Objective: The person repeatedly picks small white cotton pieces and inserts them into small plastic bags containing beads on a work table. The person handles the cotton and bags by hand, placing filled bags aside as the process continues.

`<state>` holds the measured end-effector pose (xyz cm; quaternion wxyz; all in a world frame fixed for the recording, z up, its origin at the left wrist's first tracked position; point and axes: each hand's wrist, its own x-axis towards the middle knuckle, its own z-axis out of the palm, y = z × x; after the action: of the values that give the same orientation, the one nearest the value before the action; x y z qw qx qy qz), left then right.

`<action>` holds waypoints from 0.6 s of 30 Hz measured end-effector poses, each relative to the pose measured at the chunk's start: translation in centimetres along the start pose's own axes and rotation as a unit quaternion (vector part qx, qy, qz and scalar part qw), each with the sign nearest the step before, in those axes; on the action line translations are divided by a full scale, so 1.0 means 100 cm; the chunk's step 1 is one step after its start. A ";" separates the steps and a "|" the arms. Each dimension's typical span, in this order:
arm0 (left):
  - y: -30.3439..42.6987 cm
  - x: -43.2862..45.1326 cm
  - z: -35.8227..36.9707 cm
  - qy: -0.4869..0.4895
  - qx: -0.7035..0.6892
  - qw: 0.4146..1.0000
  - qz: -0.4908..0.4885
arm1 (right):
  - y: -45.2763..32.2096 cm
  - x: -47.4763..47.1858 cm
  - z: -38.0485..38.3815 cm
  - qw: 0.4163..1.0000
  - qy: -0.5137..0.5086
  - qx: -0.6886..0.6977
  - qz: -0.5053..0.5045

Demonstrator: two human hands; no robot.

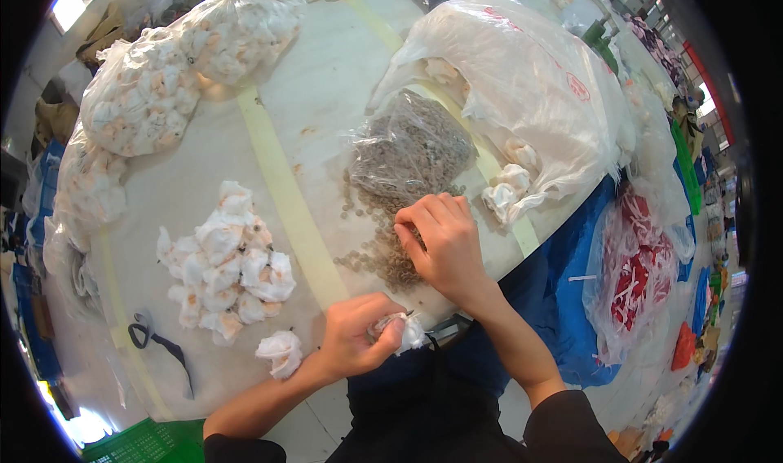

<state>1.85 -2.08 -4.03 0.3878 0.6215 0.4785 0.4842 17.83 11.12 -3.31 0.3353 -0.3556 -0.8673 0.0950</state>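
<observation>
My left hand (pixel 361 334) grips a small white fabric bundle (pixel 413 333) at the table's near edge; a small dark tip pokes up by the thumb. Over a heap of small brownish ring-like pieces (pixel 391 261), my right hand (pixel 443 243) has its fingers bent together. Whether a piece is between those fingertips is hidden. Just beyond lies a clear plastic bag (pixel 413 145) full of the same small pieces, some spilled around its mouth. Left of my hands is a pile of white-and-tan fabric bundles (pixel 229 267), several with small dark pieces on them. A single bundle (pixel 279 353) rests beside my left forearm.
Clear bags of bundles (pixel 144 93) line the table's far left side. A large white plastic bag (pixel 520 77) lies open at right, bundles at its mouth. A black strap (pixel 162 340) lies at left. Beyond the right edge is a bag of red and white material (pixel 639 273).
</observation>
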 end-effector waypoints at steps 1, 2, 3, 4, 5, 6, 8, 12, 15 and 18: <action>-0.001 0.001 0.000 -0.002 0.008 1.000 0.010 | 0.001 -0.001 -0.002 1.000 0.001 -0.001 0.001; -0.001 0.001 0.001 -0.005 0.015 1.000 0.021 | 0.004 -0.002 -0.003 1.000 -0.002 -0.003 0.007; -0.002 0.002 0.001 -0.011 0.024 0.999 0.033 | 0.007 -0.004 -0.002 1.000 -0.004 -0.004 0.012; -0.003 0.002 0.001 -0.018 0.033 0.998 0.045 | 0.009 -0.005 -0.002 1.000 -0.006 -0.005 0.018; -0.004 0.002 0.001 -0.024 0.043 0.997 0.057 | 0.010 -0.007 -0.002 1.000 -0.006 -0.006 0.021; -0.004 0.003 0.001 -0.026 0.048 0.996 0.066 | 0.011 -0.008 -0.003 1.000 -0.007 -0.005 0.023; -0.004 0.003 0.002 -0.028 0.059 0.994 0.083 | 0.009 -0.009 -0.004 1.000 -0.006 -0.013 0.021; -0.005 0.004 0.006 -0.062 0.161 0.960 0.222 | -0.004 -0.009 -0.003 1.000 -0.011 -0.001 -0.017; -0.007 -0.001 0.013 -0.059 0.167 0.951 0.254 | -0.013 -0.013 0.007 0.995 -0.040 0.046 -0.073; -0.007 -0.001 0.015 -0.031 0.162 0.951 0.260 | -0.022 -0.018 0.019 0.991 -0.054 0.065 -0.107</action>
<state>3.13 -2.08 -5.02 0.1574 0.7937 0.3597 0.4647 16.29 8.42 -4.82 0.3185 -0.2328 -0.9091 0.1339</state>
